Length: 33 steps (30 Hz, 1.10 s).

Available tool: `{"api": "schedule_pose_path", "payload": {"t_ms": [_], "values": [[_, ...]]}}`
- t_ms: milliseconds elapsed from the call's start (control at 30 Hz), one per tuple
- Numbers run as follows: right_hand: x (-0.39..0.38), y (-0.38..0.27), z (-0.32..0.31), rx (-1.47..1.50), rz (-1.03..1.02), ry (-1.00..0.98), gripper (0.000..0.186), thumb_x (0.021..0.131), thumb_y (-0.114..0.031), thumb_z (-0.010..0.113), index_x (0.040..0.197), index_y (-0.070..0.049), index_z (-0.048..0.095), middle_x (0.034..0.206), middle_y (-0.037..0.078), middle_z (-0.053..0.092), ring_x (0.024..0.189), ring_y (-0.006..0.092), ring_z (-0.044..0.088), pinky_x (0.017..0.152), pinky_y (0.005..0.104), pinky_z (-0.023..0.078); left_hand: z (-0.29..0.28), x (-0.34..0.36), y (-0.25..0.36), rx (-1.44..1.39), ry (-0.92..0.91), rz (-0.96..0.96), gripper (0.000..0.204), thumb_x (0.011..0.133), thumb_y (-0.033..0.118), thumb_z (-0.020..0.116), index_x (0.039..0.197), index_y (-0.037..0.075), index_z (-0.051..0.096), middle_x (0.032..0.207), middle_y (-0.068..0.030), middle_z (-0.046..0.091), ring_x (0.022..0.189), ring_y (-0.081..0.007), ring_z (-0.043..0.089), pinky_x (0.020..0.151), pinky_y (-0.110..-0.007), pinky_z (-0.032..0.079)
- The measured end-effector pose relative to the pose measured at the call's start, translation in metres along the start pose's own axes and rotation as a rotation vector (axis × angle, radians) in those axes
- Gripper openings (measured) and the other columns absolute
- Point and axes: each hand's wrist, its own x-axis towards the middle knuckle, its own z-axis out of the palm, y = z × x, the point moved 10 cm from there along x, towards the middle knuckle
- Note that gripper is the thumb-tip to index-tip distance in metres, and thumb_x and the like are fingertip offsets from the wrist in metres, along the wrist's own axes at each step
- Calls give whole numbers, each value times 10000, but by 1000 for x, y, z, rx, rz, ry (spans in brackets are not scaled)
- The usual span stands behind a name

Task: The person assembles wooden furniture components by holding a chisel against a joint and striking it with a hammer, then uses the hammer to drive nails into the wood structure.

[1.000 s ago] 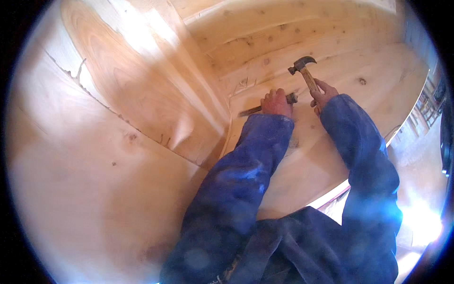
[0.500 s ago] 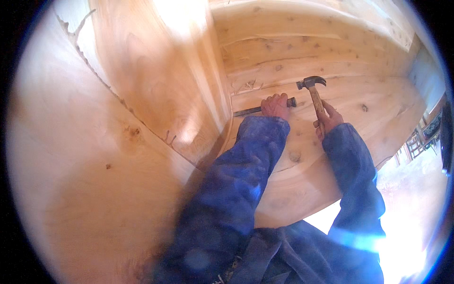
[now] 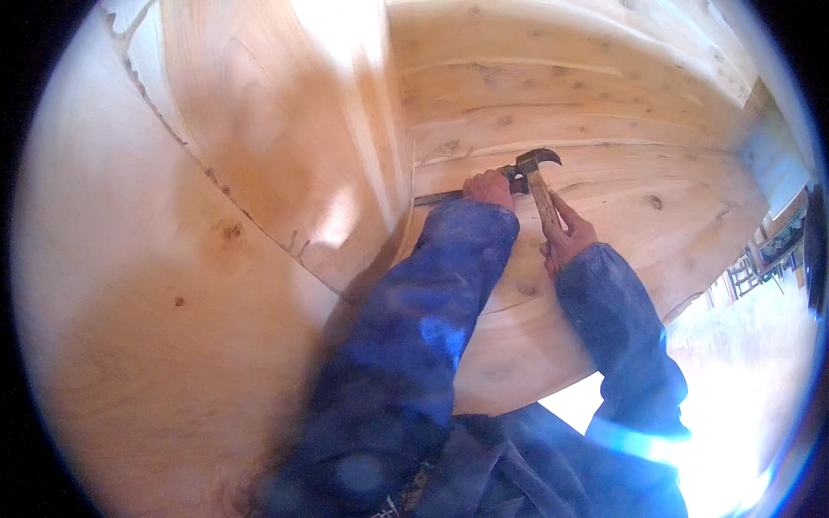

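Note:
My left hand (image 3: 490, 188) is wrapped round a chisel (image 3: 437, 198) that lies nearly level. Its blade points left, and its tip meets the seam where the knotty planks (image 3: 604, 203) join the upright wooden panel (image 3: 285, 129). In my right hand (image 3: 570, 235) is a claw hammer (image 3: 541, 192) with a wooden handle and dark head. The hammer's face is at the chisel's butt end, just right of my left hand; whether they touch I cannot tell. Both forearms wear blue sleeves.
A long dark crack (image 3: 207, 173) runs down across the pale wood on the left. Stacked curved planks (image 3: 553, 86) rise behind my hands. Bright glare covers the floor (image 3: 734, 363) at the lower right, with dark furniture-like shapes (image 3: 756, 268) beyond.
The hammer has swung left from a spot apart from the chisel to its butt end. Wood shavings near the seam no longer show. The view has shifted slightly.

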Motion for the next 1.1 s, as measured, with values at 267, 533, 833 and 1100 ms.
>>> {"api": "schedule_pose_path", "payload": {"t_ms": [267,533,833,1100], "values": [[-17,-30,-88,304,-164,383,542,999,-266,594,1510,-241,414,713,89,602,473,159,560,376,316,426,-11,0,1,-45,39,23,320,812,245,714,1072,92,607,1047,-137,669,1019,-347,655,856,-480,500],[-21,-3,-28,144,-25,106,570,978,-176,586,1516,-235,404,681,64,573,473,154,528,391,311,427,-14,-4,1,-56,17,33,292,821,259,705,1060,117,616,1050,-138,666,994,-347,653,812,-479,507],[-18,-5,-61,244,-90,176,557,987,-209,599,1511,-244,415,672,73,587,453,149,519,387,289,416,-79,-32,62,-107,328,283,256,821,277,700,1012,127,618,983,-133,651,930,-337,660,762,-468,515],[-24,-10,-57,196,-32,122,555,1004,-200,571,1524,-259,387,672,78,599,432,169,535,380,300,418,-44,-22,33,-233,68,85,234,813,260,692,961,100,605,944,-150,648,864,-375,658,761,-529,509]]}}
